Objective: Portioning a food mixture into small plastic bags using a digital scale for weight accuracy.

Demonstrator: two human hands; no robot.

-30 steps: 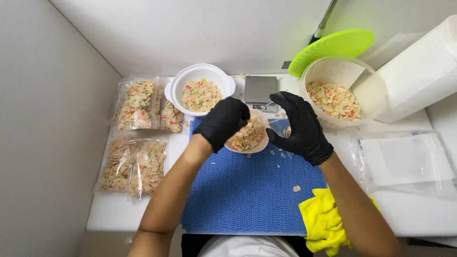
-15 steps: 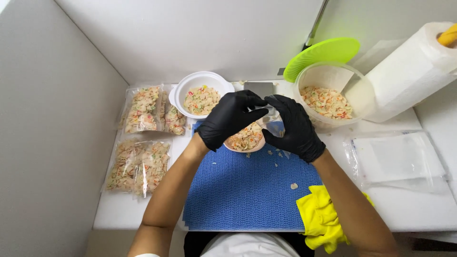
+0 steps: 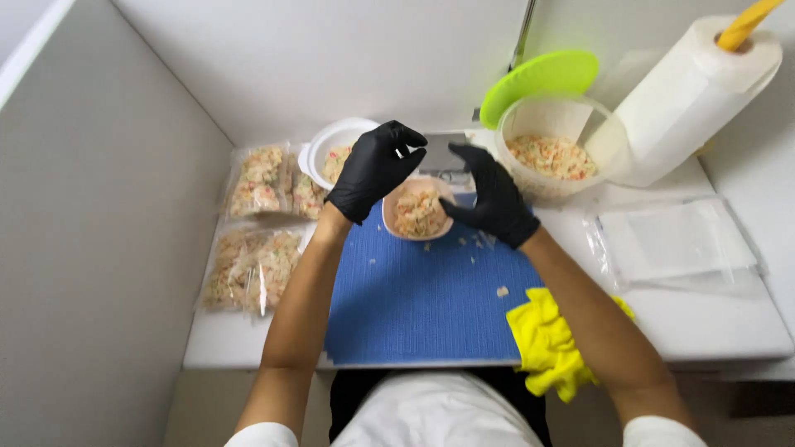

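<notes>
Head view: both hands wear black gloves and meet over a small bowl (image 3: 420, 210) of chopped mixed food, which sits above the far edge of the blue mat (image 3: 422, 298) on the tabletop (image 3: 704, 319). The left hand (image 3: 374, 168) is raised just above and left of the bowl, fingers bent narrow as if pinching something too small to make out. The right hand (image 3: 490, 197) grips the bowl's right rim, thumb against it. Behind the left hand stands a white bowl (image 3: 331, 149) with the same mix; to the right, a large tub (image 3: 553, 153) of it with a green lid (image 3: 540, 81) leaning behind. Filled bags (image 3: 252, 223) lie at the left, empty bags (image 3: 675, 244) at the right, a paper roll (image 3: 691, 99) at the far right, a yellow cloth (image 3: 551, 339) near the right forearm. Crumbs dot the mat
</notes>
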